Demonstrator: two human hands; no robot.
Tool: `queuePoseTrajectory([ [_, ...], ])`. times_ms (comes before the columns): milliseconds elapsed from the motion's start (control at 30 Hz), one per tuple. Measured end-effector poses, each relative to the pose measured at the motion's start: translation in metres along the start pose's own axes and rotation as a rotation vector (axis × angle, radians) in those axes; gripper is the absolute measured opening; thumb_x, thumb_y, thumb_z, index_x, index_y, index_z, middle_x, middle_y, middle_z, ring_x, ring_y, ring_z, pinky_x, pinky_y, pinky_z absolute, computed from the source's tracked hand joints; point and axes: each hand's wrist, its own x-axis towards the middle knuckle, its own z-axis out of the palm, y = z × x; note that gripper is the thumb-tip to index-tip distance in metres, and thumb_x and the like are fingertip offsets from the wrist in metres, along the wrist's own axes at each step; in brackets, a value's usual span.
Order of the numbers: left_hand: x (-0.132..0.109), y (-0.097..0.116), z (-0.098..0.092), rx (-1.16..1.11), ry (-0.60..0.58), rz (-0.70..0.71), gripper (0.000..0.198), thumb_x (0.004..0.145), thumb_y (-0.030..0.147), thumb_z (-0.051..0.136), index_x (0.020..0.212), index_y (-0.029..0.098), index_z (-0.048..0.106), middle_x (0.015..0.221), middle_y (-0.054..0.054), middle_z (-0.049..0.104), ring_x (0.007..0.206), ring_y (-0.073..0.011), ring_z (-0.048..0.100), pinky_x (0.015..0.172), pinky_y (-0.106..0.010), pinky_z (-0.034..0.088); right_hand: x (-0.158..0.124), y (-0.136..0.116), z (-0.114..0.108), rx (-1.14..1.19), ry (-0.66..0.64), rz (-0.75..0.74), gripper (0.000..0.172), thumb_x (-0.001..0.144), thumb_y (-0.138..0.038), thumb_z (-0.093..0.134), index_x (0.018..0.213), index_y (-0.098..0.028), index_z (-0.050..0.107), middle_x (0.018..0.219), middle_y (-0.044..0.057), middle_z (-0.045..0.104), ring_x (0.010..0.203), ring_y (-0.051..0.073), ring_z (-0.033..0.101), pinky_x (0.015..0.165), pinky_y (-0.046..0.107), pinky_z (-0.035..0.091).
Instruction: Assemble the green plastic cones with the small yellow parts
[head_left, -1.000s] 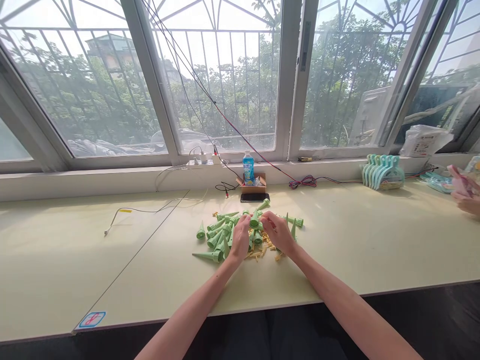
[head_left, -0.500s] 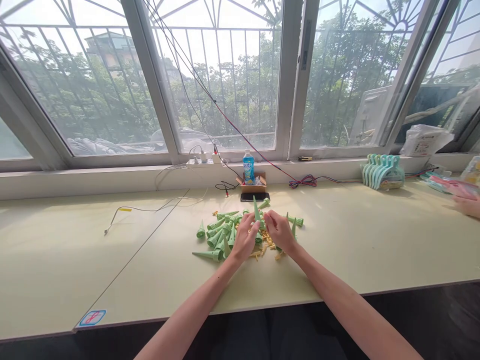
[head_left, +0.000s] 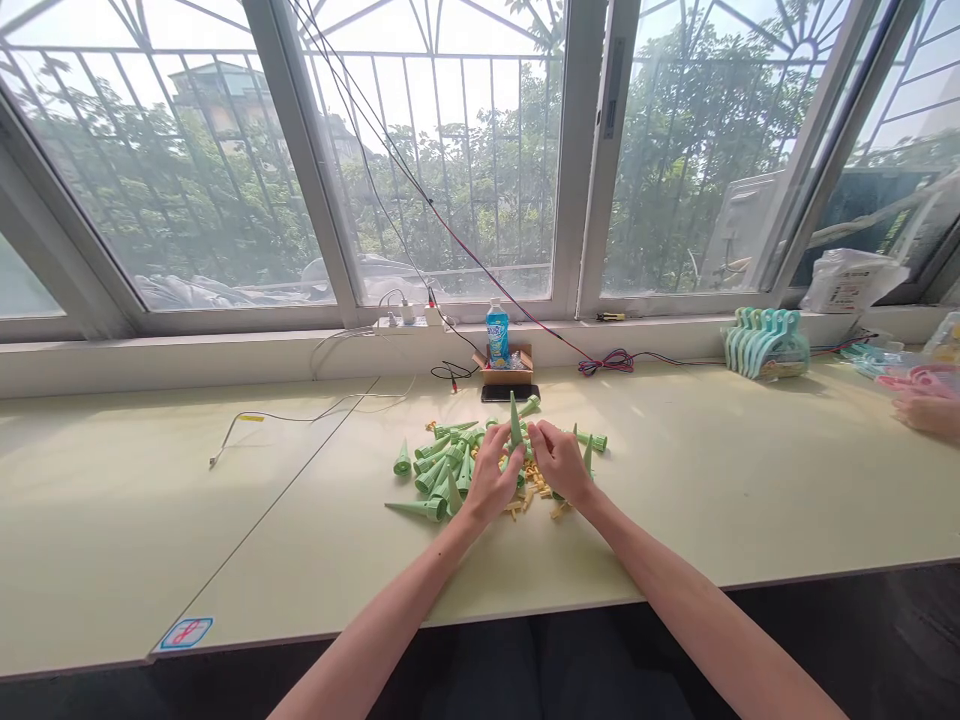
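My left hand (head_left: pixel 495 472) is closed around the base of a green plastic watering spike (head_left: pixel 515 418), its tip pointing up. Beside it, my right hand (head_left: pixel 559 462) pinches its fingertips together against the spike's right side; whatever they hold is hidden. Under and around both hands lies a heap of similar green spikes (head_left: pixel 433 473), most lying on their sides, a few standing on their wide ends. Small yellow plastic pieces (head_left: pixel 534 488) are scattered below my hands, partly covered by them.
A blue-labelled bottle (head_left: pixel 497 335) stands in a small cardboard box (head_left: pixel 507 377) behind a black phone (head_left: pixel 510 394). Coiled wires (head_left: pixel 606 362) and teal hangers (head_left: pixel 766 345) lie farther right. Another person's hand (head_left: pixel 928 412) touches a pink item (head_left: pixel 919 382) at the right edge.
The spike in my left hand has shifted slightly right and stands more upright. My right hand stays almost still. The other person's hand and the pink item have moved a little.
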Motion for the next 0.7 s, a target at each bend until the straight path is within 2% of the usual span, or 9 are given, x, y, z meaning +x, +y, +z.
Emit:
queuePoseTrajectory([
  [133, 0.0002, 0.0004, 0.0015, -0.010, 0.122, -0.036, 0.032, 0.095, 0.042, 0.045, 0.117, 0.022, 0.057, 0.117, -0.010, 0.059, 0.101, -0.0212, 0.060, 0.084, -0.035, 0.051, 0.0007, -0.0041, -0.0028, 0.008, 0.049, 0.017, 0.040, 0.099, -0.047, 0.039, 0.067, -0.021, 0.039, 0.053, -0.005, 0.040, 0.048, 0.010, 0.035, 0.049, 0.024, 0.029],
  [267, 0.0016, -0.0036, 0.0002, 0.031, 0.210, -0.109, 0.036, 0.096, 0.048, 0.039, 0.086, 0.020, 0.060, 0.089, -0.006, 0.064, 0.084, -0.0194, 0.060, 0.077, -0.032, 0.049, 0.0008, -0.0067, -0.0051, 0.031, 0.056, 0.010, 0.039, 0.099, -0.046, 0.039, 0.070, -0.021, 0.043, 0.055, -0.004, 0.045, 0.049, 0.010, 0.040, 0.052, 0.024, 0.033],
  [400, 0.0026, -0.0054, -0.0008, -0.027, 0.223, -0.182, 0.053, 0.097, 0.050, 0.033, 0.063, 0.019, 0.059, 0.071, -0.005, 0.064, 0.072, -0.0188, 0.058, 0.075, -0.032, 0.047, -0.0001, -0.0064, -0.0055, 0.093, -0.034, -0.024, 0.038, 0.099, -0.045, 0.040, 0.071, -0.020, 0.046, 0.057, -0.004, 0.048, 0.050, 0.010, 0.042, 0.052, 0.023, 0.034],
  [567, 0.0032, -0.0031, -0.0014, -0.157, 0.261, -0.282, 0.059, 0.094, 0.054, 0.036, 0.053, 0.019, 0.060, 0.060, -0.005, 0.064, 0.066, -0.0188, 0.059, 0.073, -0.032, 0.046, -0.0006, -0.0062, -0.0052, 0.138, -0.125, -0.069, 0.036, 0.099, -0.044, 0.041, 0.073, -0.020, 0.047, 0.061, -0.003, 0.048, 0.051, 0.010, 0.040, 0.051, 0.023, 0.032],
  [700, 0.0032, -0.0037, -0.0022, -0.153, 0.242, -0.278, 0.056, 0.091, 0.054, 0.043, 0.051, 0.019, 0.060, 0.058, -0.004, 0.062, 0.064, -0.0184, 0.058, 0.068, -0.030, 0.044, -0.0004, -0.0068, -0.0056, 0.144, -0.146, -0.077, 0.035, 0.099, -0.044, 0.041, 0.074, -0.020, 0.047, 0.061, -0.003, 0.048, 0.051, 0.010, 0.040, 0.051, 0.023, 0.032],
])
